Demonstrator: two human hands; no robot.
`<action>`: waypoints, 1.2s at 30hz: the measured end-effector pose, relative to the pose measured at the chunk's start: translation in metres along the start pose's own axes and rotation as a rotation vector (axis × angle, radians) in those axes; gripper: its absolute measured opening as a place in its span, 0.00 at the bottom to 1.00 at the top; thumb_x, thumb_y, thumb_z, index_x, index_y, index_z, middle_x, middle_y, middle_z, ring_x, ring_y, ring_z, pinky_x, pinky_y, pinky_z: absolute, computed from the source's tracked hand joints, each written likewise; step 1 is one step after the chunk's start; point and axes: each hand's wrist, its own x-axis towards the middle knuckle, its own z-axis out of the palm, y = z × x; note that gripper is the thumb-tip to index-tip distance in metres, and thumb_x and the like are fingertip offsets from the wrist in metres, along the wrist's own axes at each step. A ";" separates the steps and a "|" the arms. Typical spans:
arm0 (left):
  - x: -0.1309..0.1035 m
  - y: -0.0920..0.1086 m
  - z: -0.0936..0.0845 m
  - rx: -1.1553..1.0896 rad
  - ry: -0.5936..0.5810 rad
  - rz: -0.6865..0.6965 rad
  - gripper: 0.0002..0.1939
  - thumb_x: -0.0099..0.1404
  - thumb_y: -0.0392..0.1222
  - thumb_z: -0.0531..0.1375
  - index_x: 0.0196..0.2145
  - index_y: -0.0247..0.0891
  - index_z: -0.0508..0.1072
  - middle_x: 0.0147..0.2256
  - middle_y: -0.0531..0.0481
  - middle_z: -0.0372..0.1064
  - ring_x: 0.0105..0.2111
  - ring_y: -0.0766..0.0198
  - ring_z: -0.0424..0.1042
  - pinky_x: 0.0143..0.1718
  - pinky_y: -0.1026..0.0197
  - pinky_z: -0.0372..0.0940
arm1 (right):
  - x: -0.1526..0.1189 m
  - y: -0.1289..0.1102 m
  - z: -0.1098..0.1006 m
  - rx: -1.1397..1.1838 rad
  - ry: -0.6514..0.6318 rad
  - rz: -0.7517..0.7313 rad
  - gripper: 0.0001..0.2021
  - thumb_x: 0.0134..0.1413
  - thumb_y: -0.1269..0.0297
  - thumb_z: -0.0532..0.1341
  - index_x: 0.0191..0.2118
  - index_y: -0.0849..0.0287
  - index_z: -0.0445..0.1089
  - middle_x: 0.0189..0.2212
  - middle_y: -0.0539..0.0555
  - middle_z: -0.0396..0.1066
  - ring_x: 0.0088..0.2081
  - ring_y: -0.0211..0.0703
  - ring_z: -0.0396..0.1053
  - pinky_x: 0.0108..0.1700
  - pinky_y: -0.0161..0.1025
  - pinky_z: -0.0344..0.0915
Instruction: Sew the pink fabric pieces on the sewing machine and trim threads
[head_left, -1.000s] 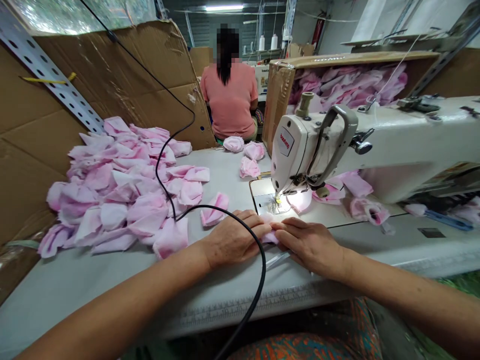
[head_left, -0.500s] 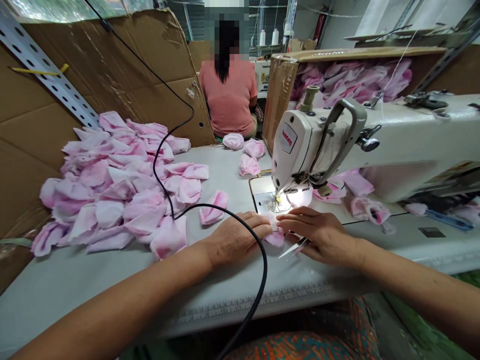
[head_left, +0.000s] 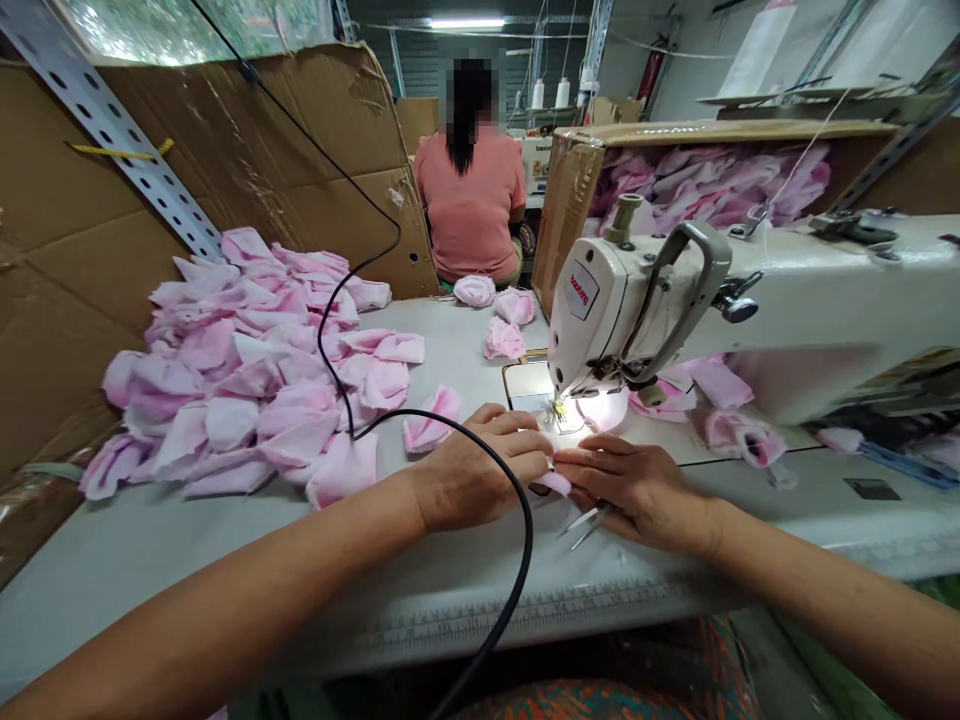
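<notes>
Just in front of the lit needle area of a white sewing machine (head_left: 592,310), a small pink cloth piece (head_left: 555,482) lies between my two hands. My left hand (head_left: 484,465) is closed on the left side of this piece, palm down. From the right, my right hand (head_left: 637,490) pinches the same cloth, its fingertips meeting those of the left. Small metal scissors (head_left: 589,522) stick out from under my right palm, blades towards the left. Much of the cloth is hidden under my fingers.
A large heap of pink cloth pieces (head_left: 247,380) covers the table's left. A black cable (head_left: 525,540) loops over my left forearm. Several pink pieces lie behind the machine's plate. Beyond sit a cloth-filled cardboard box (head_left: 574,190) and a person in a pink shirt (head_left: 472,205).
Both hands have shifted slightly, and less of the cloth shows between them. My left fingers are more bent. The whole view has moved a little.
</notes>
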 end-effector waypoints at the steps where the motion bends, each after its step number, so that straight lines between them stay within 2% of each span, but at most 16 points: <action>1: 0.004 0.002 -0.001 -0.005 0.014 0.004 0.08 0.69 0.33 0.53 0.37 0.37 0.72 0.42 0.47 0.75 0.48 0.57 0.69 0.49 0.55 0.58 | 0.000 0.000 0.000 0.001 0.003 0.008 0.21 0.58 0.68 0.58 0.58 0.58 0.66 0.55 0.55 0.71 0.54 0.50 0.68 0.54 0.51 0.69; 6: 0.014 0.007 0.003 -0.032 0.012 0.038 0.09 0.70 0.32 0.53 0.35 0.39 0.72 0.45 0.49 0.75 0.52 0.58 0.68 0.51 0.55 0.55 | -0.001 0.000 0.002 0.001 -0.010 0.016 0.20 0.56 0.68 0.59 0.56 0.57 0.68 0.53 0.57 0.72 0.52 0.52 0.69 0.52 0.51 0.70; 8: 0.012 0.007 0.004 -0.039 -0.040 0.034 0.08 0.69 0.31 0.54 0.39 0.39 0.72 0.45 0.49 0.75 0.52 0.56 0.68 0.50 0.54 0.54 | 0.000 0.000 0.002 -0.017 0.002 0.013 0.18 0.57 0.68 0.59 0.54 0.57 0.69 0.52 0.57 0.73 0.51 0.51 0.69 0.53 0.50 0.69; 11: 0.003 0.006 0.006 -0.027 -0.126 0.005 0.13 0.65 0.30 0.56 0.45 0.41 0.70 0.45 0.49 0.75 0.51 0.55 0.67 0.48 0.53 0.53 | 0.001 -0.001 0.002 -0.029 0.008 0.013 0.18 0.57 0.67 0.58 0.54 0.57 0.69 0.53 0.55 0.72 0.53 0.51 0.68 0.54 0.50 0.69; 14: -0.004 0.004 0.008 0.002 -0.156 0.006 0.12 0.64 0.29 0.56 0.44 0.40 0.70 0.45 0.48 0.74 0.51 0.55 0.67 0.48 0.53 0.52 | 0.000 0.000 0.002 -0.021 -0.002 0.006 0.22 0.57 0.67 0.59 0.58 0.58 0.66 0.55 0.55 0.71 0.54 0.52 0.67 0.54 0.51 0.69; 20: -0.007 0.005 0.014 -0.004 -0.127 -0.038 0.10 0.69 0.28 0.53 0.43 0.38 0.70 0.48 0.48 0.73 0.51 0.58 0.66 0.48 0.54 0.52 | -0.003 0.000 0.002 -0.017 -0.035 0.022 0.26 0.55 0.66 0.61 0.60 0.59 0.63 0.56 0.56 0.69 0.54 0.54 0.66 0.54 0.53 0.69; 24: -0.010 0.007 0.022 -0.048 -0.095 -0.070 0.11 0.71 0.31 0.51 0.45 0.41 0.70 0.46 0.49 0.74 0.50 0.60 0.67 0.48 0.55 0.52 | -0.002 -0.001 0.000 0.012 -0.001 0.043 0.23 0.55 0.67 0.60 0.58 0.58 0.66 0.54 0.56 0.71 0.53 0.53 0.68 0.52 0.52 0.70; 28: -0.015 0.006 0.029 -0.109 -0.046 -0.060 0.13 0.69 0.29 0.51 0.45 0.40 0.71 0.47 0.50 0.74 0.50 0.59 0.67 0.49 0.55 0.53 | -0.004 0.002 0.000 0.083 0.159 0.160 0.14 0.56 0.71 0.59 0.49 0.57 0.71 0.45 0.55 0.76 0.46 0.49 0.70 0.50 0.49 0.70; 31: -0.017 0.005 0.034 -0.111 -0.013 -0.058 0.13 0.68 0.28 0.51 0.44 0.40 0.71 0.48 0.50 0.74 0.50 0.59 0.67 0.49 0.55 0.53 | -0.006 0.004 0.003 0.121 0.287 0.195 0.14 0.55 0.74 0.60 0.47 0.56 0.71 0.43 0.54 0.76 0.45 0.46 0.71 0.49 0.47 0.70; 33: -0.018 0.004 0.035 -0.091 0.001 -0.057 0.13 0.69 0.29 0.52 0.44 0.40 0.71 0.48 0.51 0.74 0.50 0.60 0.67 0.49 0.55 0.53 | -0.006 0.003 0.004 0.133 0.277 0.145 0.16 0.57 0.74 0.60 0.51 0.57 0.69 0.45 0.54 0.76 0.47 0.46 0.70 0.51 0.47 0.69; 36: -0.019 0.005 0.037 -0.052 0.004 -0.062 0.10 0.70 0.31 0.52 0.43 0.40 0.72 0.47 0.52 0.75 0.49 0.60 0.67 0.47 0.55 0.53 | -0.005 0.000 0.004 0.132 0.163 0.035 0.22 0.57 0.72 0.60 0.58 0.58 0.65 0.52 0.56 0.73 0.53 0.47 0.68 0.56 0.48 0.68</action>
